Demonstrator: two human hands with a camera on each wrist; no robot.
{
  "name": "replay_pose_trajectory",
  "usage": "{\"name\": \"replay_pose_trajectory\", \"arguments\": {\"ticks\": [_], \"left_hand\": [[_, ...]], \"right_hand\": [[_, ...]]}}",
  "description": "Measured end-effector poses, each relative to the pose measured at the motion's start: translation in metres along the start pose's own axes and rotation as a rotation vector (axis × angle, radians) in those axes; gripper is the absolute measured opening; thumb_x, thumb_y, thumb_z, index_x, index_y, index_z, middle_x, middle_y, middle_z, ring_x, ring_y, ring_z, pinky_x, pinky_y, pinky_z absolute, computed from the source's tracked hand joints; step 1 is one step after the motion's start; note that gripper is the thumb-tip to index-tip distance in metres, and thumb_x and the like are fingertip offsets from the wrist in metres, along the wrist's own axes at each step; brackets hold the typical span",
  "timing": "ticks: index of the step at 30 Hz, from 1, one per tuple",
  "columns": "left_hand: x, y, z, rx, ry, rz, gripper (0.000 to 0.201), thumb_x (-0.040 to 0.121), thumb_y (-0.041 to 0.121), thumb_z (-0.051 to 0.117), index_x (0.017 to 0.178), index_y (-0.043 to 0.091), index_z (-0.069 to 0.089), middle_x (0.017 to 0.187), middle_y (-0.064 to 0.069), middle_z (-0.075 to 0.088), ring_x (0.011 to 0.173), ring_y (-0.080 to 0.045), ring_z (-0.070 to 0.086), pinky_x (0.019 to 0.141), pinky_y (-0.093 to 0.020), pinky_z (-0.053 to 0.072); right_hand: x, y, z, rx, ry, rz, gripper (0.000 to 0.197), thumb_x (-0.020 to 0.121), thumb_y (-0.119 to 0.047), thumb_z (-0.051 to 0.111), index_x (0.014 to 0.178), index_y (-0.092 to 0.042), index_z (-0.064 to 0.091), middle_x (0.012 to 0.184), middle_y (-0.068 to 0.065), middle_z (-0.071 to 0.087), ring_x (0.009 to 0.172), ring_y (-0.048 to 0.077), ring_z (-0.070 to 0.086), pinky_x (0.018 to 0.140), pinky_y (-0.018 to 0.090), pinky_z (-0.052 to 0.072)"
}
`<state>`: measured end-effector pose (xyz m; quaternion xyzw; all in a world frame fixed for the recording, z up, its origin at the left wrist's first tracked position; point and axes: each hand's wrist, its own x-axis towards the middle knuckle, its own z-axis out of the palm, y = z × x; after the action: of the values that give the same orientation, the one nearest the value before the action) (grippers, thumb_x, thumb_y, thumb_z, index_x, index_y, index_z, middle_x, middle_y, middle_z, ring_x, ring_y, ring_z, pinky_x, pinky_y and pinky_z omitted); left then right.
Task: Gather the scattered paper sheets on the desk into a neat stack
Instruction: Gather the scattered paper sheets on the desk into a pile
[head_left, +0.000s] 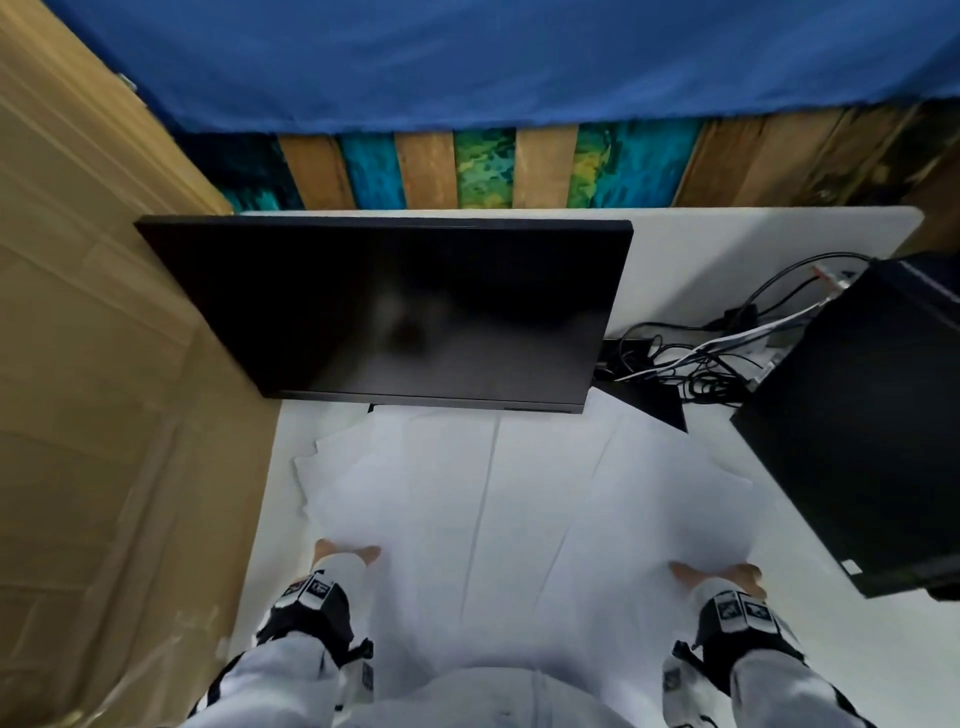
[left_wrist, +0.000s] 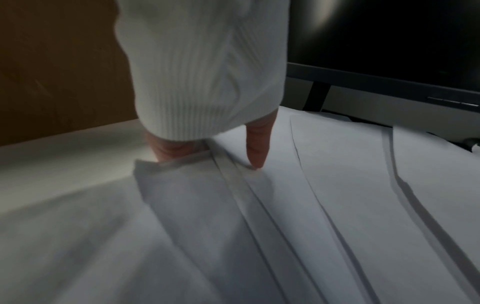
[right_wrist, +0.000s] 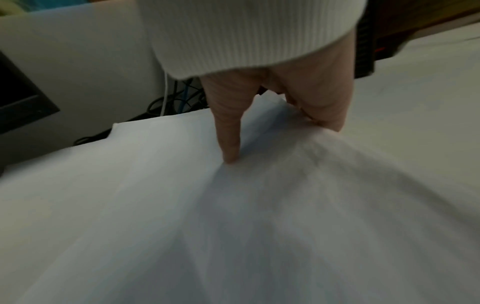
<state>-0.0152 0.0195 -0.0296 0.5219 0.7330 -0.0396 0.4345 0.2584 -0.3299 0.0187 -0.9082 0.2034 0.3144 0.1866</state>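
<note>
Several white paper sheets (head_left: 493, 493) lie fanned and overlapping on the white desk (head_left: 727, 249) in front of the monitor. My left hand (head_left: 345, 553) holds the fan's left edge. In the left wrist view its thumb (left_wrist: 255, 148) presses on top of the sheets (left_wrist: 337, 185) while its fingers (left_wrist: 166, 150) go under their edge. My right hand (head_left: 714, 574) holds the right edge the same way. In the right wrist view its thumb (right_wrist: 230, 133) lies on the paper (right_wrist: 130, 185), and its fingers (right_wrist: 324, 107) lift the edge into a ridge.
A dark monitor (head_left: 395, 312) stands just behind the sheets, its foot partly on them. A black computer case (head_left: 857, 426) sits at the right, with tangled cables (head_left: 691, 358) between it and the monitor. A cardboard wall (head_left: 104, 415) borders the desk on the left.
</note>
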Motion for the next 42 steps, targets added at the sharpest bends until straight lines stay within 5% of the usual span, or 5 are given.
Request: {"name": "replay_pose_trajectory", "arguments": {"ticks": [11,22,29,32,42], "left_hand": [[-0.032,0.007,0.015,0.156,-0.143,0.123,0.035,0.076,0.004,0.069,0.096,0.006,0.040,0.080,-0.006,0.045,0.101,-0.020,0.047,0.083,-0.032,0.037],[-0.048,0.008,0.030,0.376,-0.167,0.242,0.027,0.082,0.003,0.058,0.109,0.000,0.051,0.128,-0.024,0.055,0.120,-0.035,0.054,0.095,-0.034,0.043],[-0.040,0.003,0.015,0.304,-0.137,0.201,0.042,0.083,0.001,0.058,0.056,0.012,0.027,0.078,-0.012,0.052,0.115,-0.037,0.057,0.082,-0.034,0.044],[-0.043,0.003,0.004,0.294,-0.121,0.180,0.048,0.085,0.000,0.057,0.053,0.019,0.026,0.122,-0.028,0.058,0.121,-0.038,0.054,0.095,-0.038,0.046],[-0.063,0.018,0.022,-0.051,-0.191,0.045,0.056,0.074,0.015,0.075,0.121,-0.007,0.054,0.115,-0.023,0.063,0.107,-0.032,0.060,0.089,-0.034,0.044]], "right_hand": [[-0.031,-0.037,0.032,0.223,-0.091,-0.013,0.092,0.063,-0.023,0.081,0.136,-0.002,0.029,0.138,0.022,0.044,0.124,0.038,0.047,0.104,0.046,0.040],[-0.028,-0.041,0.030,0.352,-0.170,-0.082,0.077,0.064,-0.014,0.082,0.127,0.004,0.043,0.130,0.022,0.055,0.118,0.038,0.054,0.099,0.041,0.043],[-0.013,-0.029,0.022,0.362,-0.128,-0.084,0.050,0.078,-0.008,0.068,0.121,0.012,0.052,0.115,0.028,0.060,0.111,0.040,0.057,0.085,0.037,0.042],[-0.005,-0.025,0.016,0.382,-0.068,-0.096,0.040,0.083,-0.005,0.056,0.119,0.012,0.054,0.116,0.031,0.061,0.108,0.044,0.058,0.076,0.033,0.037],[-0.035,-0.049,0.055,0.278,-0.181,-0.282,0.065,0.070,-0.007,0.074,0.128,0.001,0.048,0.129,0.021,0.057,0.117,0.036,0.055,0.100,0.040,0.043]]}}
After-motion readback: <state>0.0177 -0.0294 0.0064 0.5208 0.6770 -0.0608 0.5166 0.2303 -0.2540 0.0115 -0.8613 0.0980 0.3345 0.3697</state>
